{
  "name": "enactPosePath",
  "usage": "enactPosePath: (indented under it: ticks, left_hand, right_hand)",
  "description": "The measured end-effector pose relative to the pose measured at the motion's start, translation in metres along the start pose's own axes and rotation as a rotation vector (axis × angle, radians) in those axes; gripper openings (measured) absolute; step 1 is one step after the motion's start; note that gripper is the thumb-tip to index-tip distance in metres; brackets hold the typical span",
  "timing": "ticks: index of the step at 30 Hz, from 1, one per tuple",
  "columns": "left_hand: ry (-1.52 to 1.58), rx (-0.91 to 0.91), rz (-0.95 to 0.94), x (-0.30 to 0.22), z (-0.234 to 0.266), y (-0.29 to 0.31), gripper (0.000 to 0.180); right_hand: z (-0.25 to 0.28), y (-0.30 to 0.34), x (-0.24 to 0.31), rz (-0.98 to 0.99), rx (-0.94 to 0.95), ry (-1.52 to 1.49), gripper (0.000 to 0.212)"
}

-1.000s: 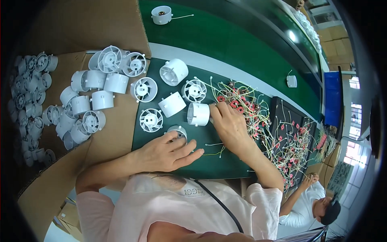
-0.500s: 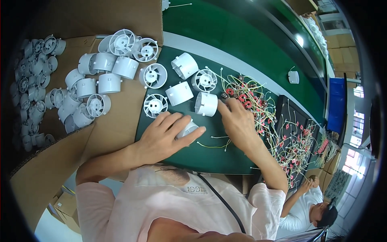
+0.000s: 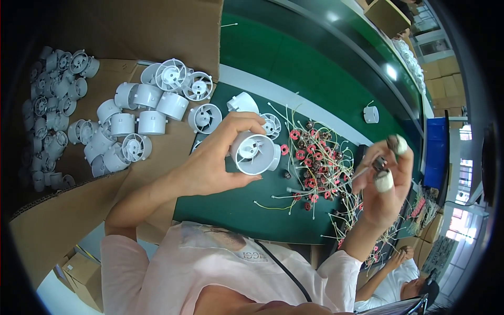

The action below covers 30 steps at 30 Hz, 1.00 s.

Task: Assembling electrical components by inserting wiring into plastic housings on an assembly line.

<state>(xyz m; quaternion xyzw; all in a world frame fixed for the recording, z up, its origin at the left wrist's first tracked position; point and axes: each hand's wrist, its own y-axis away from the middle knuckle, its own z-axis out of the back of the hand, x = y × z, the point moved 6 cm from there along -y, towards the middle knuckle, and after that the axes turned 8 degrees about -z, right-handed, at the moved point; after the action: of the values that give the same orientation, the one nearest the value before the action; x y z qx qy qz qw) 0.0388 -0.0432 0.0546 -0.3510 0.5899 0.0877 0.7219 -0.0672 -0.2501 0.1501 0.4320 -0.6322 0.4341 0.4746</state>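
My left hand (image 3: 210,157) is wrapped round a white plastic fan housing (image 3: 255,153), whose round open end and inner hub face up toward me. To the right, my right hand (image 3: 386,197) is raised above the wires, its palm turned up. Between its thumb and fingers it pinches a small dark part (image 3: 379,164); a thin pale wire seems to run from it toward the pile. Two of those fingertips have white coverings. Under and between the hands lies a tangled pile of small red-and-black wired coils (image 3: 315,163) on the green mat (image 3: 236,210).
More white housings (image 3: 205,118) stand at the mat's left edge and on a cardboard flap. A large carton (image 3: 52,131) at the left holds many others. A black tray (image 3: 362,153) with wired parts is right. Beyond runs a green conveyor (image 3: 294,58); another person (image 3: 404,283) sits lower right.
My left hand has lifted the housing off the mat and turned its open end up. My right hand has moved right and up from beside a housing and now pinches the small dark part.
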Motion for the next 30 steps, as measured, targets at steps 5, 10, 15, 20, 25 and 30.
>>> enactPosePath:
  ticks: [5, 10, 15, 20, 25, 30]
  left_hand:
    - [0.001, -0.087, -0.045, -0.007, 0.019, -0.010, 0.067]
    - [-0.091, -0.177, 0.103, -0.008, 0.028, -0.016, 0.070]
    - [-0.418, 0.041, -0.116, -0.007, 0.030, -0.018, 0.076]
    - [-0.330, -0.222, -0.149, 0.006, 0.037, -0.012, 0.075]
    - [-0.367, -0.279, -0.126, 0.005, 0.038, -0.011, 0.070]
    - [-0.460, -0.203, -0.037, 0.007, 0.040, -0.013, 0.070]
  right_hand:
    - [-0.020, -0.025, -0.034, -0.281, 0.113, -0.283, 0.037]
    - [-0.023, -0.034, -0.067, -0.377, 0.236, -0.590, 0.040]
    - [-0.028, -0.038, -0.070, -0.472, 0.078, -0.499, 0.038]
    - [-0.026, -0.033, -0.082, -0.464, 0.089, -0.385, 0.033]
    - [-0.032, -0.030, -0.089, -0.461, 0.157, -0.448, 0.029]
    - [-0.040, -0.029, -0.098, -0.519, 0.136, -0.393, 0.037]
